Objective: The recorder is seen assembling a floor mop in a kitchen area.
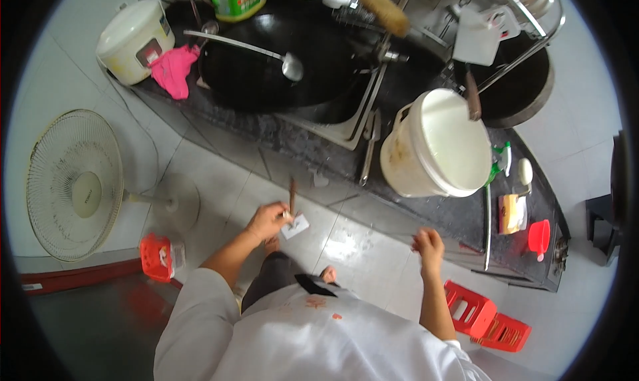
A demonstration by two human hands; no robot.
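Observation:
My left hand (269, 221) is closed, its fingers curled around or against a small tool (293, 196) with a brown handle and a flat white square end. What kind of tool it is cannot be made out, and the fingers cover part of it. Off to the right, in front of the counter, my right hand (429, 245) is held with its fingers curled in. Its palm is hidden, so whether anything is inside does not show. Nearest to it on the counter stands a large white bucket (406, 151).
A ladle (291, 66) lies across a black wok (253, 88) on the dark counter (263, 124). A wok spatula (474, 44) hangs over the bucket. A standing fan (74, 184) is at the left, with a red basket (156, 258) near its base. Red crates (469, 309) sit at lower right.

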